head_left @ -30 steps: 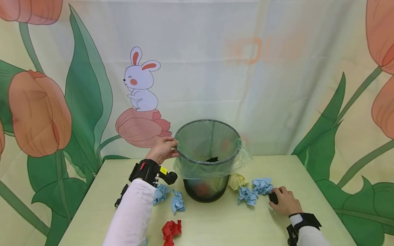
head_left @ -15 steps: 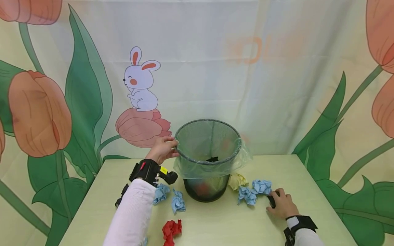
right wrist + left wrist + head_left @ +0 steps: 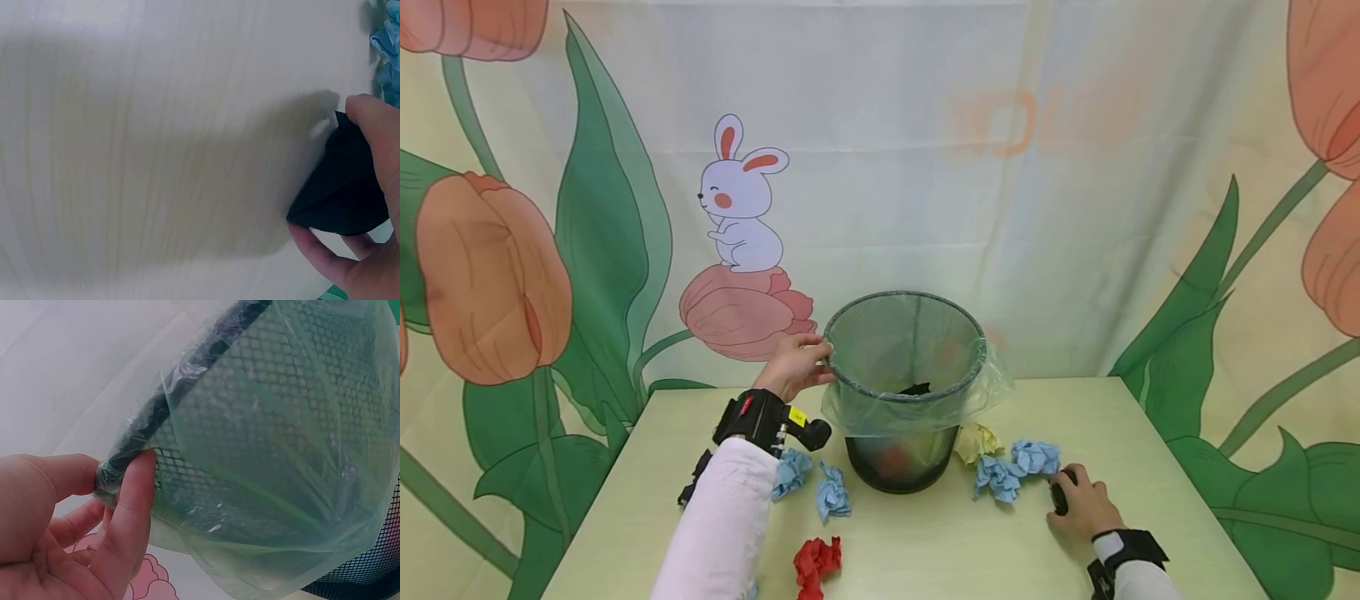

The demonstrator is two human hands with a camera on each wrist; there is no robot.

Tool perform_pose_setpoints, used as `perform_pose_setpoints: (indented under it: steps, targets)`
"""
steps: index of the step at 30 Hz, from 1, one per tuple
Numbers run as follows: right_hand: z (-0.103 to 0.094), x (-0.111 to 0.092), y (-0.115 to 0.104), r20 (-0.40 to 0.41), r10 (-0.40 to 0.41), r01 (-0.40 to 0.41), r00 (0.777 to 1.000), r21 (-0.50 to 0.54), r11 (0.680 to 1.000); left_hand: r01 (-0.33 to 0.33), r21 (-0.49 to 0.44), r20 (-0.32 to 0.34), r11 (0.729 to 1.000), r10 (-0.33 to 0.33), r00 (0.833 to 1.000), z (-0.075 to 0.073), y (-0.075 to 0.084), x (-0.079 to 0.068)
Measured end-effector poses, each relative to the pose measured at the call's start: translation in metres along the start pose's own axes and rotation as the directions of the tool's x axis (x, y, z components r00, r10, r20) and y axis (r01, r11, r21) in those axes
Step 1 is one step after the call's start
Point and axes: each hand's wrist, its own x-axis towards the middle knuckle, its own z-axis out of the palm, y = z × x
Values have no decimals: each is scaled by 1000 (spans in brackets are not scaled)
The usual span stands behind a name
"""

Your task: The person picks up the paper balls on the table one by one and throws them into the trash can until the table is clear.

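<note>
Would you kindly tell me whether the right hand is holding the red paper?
No, the right hand grips a black object, while the red paper lies apart on the table.

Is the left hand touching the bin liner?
Touching. The left wrist view shows the left hand pinching the liner over the rim between thumb and fingers.

1. Bin (image 3: 898, 477): on table (image 3: 925, 550), before curtain (image 3: 887, 167).
2. Bag (image 3: 880, 421): inside bin, draped over rim (image 3: 917, 398).
3. Left hand (image 3: 792, 367): at rim's left side.
4. Paper balls (image 3: 832, 492): two left of bin, three right, one nearer front.
5. Right hand (image 3: 1084, 507): right of those three, around wad (image 3: 1059, 497).
</note>
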Motion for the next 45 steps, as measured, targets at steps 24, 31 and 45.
perform_pose_setpoints:
  steps: [24,31,45]
  targets:
    - [-19,4,-5,-73,-45,42,996,-45,998,7,0,-7,1000,-7,1000,0,0,1]
    - [-37,11,-3,-132,-98,90,986,-67,994,10,-2,-5,1000,-10,1000,0,0,2]
    - [-90,39,-20,-181,-168,150,969,-106,983,13,-4,-12,1000,-13,1000,-1,1,1]
